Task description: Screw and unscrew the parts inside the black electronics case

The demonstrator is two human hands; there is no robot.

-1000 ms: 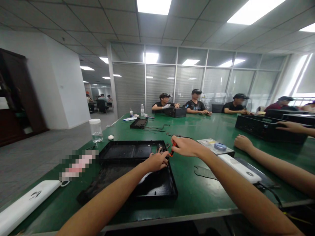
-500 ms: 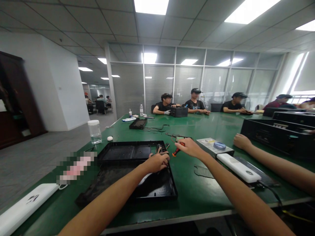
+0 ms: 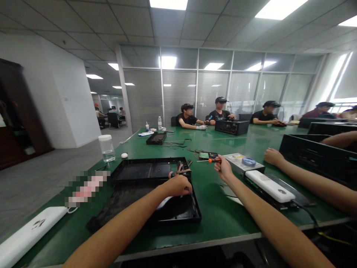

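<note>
My right hand point(image 3: 223, 169) is closed around a screwdriver point(image 3: 211, 160) with an orange and black handle, held above the table with its thin blade pointing left. Below me lies a black plastic case point(image 3: 131, 199), opened out flat in two shallow halves. Over the right end of its near half, my left hand point(image 3: 180, 185) has its fingers pinched together; what they hold, if anything, is hidden. Striped ribbon wires point(image 3: 181, 170) bunch in the far half just beyond that hand. A green circuit board point(image 3: 205, 155) sits past the screwdriver.
A lidded jar point(image 3: 107, 149) and a white power bank point(image 3: 33, 234) stand left. On the right are a flat box with a blue tape roll point(image 3: 248, 162), a white device point(image 3: 269, 188), a neighbour's arm point(image 3: 304, 176) and a black computer case point(image 3: 312, 154). Co-workers sit opposite.
My right hand has moved right with the screwdriver, its blade now in sight. My left hand has drawn slightly nearer, off the wires. Across the table, a black box has shifted right.
</note>
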